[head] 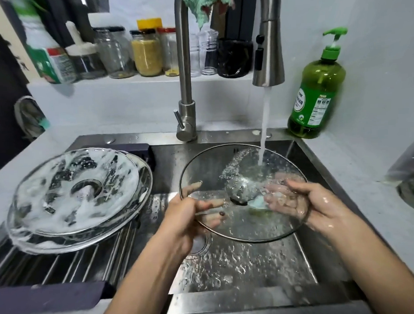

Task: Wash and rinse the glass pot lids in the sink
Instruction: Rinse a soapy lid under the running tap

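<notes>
Over the steel sink (303,259) I hold a clear glass pot lid (249,226), tilted, under the running water (264,130) from the faucet head (269,49). My left hand (187,214) grips its left rim, fingers showing through the glass. My right hand (319,206) grips the right rim, fingers spread behind the glass. The stream hits the lid near its metal knob (240,191). To the left, two soapy glass lids (77,193) lie stacked on the roll-up drying rack (70,265), covered in foam.
A green dish soap pump bottle (317,90) stands on the counter right of the faucet. Jars and bottles (147,52) line the ledge behind. A green cloth (201,5) hangs over the faucet neck. The faucet lever (179,120) sticks out at the base.
</notes>
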The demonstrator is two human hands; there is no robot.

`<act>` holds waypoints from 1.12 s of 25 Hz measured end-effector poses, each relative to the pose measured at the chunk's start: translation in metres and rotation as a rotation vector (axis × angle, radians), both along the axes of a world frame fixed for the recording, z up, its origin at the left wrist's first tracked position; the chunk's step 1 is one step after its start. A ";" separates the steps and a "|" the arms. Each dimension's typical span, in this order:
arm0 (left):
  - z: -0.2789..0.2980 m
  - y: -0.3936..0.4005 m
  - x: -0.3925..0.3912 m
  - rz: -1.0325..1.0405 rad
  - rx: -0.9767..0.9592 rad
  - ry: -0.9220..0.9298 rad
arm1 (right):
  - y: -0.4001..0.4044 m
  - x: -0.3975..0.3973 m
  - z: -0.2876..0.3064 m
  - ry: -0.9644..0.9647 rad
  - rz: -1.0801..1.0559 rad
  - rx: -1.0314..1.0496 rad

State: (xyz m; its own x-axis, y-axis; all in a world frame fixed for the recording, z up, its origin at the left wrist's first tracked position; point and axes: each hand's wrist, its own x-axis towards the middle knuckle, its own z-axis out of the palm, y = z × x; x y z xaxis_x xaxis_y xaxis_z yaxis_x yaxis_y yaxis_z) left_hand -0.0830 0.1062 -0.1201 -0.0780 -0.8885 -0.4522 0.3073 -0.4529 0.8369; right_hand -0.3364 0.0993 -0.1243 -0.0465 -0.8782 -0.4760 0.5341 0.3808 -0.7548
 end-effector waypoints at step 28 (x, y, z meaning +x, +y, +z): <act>-0.016 0.022 -0.010 -0.547 -1.263 -1.239 | 0.012 0.025 0.018 0.117 -0.065 0.059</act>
State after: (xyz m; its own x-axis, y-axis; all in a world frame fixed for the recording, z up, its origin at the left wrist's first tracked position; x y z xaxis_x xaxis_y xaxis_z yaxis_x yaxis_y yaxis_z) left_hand -0.0933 0.1280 -0.1359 -0.6201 -0.6956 0.3629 -0.6181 0.7180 0.3201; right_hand -0.3112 0.1113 -0.1063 -0.1608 -0.8421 -0.5149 0.4691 0.3938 -0.7905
